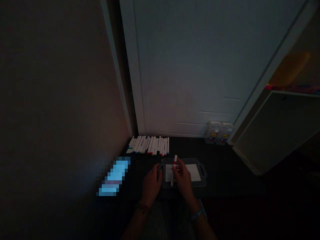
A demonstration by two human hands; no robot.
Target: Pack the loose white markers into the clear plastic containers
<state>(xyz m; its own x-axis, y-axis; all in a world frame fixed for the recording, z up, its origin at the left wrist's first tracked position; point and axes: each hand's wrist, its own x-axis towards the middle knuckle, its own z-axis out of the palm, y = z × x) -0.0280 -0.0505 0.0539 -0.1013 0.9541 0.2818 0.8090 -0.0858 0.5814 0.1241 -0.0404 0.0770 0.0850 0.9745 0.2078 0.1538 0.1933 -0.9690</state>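
Note:
My right hand is closed around a white marker with a red band near its upper end. The marker stands nearly upright in the fingers, over a sheet of white paper. That sheet lies in a clear plastic tray with a cut-out handle at the right side. At the tray's left handle, my left hand has its thumb and fingers about the edge. The picture is dim, and the left fingertips are partly hidden.
A row of several white markers with coloured ends lies along the back left of the dark table. Two clear bottles with labels stand at the back right against a white panel. A bright pixelated screen is at the left.

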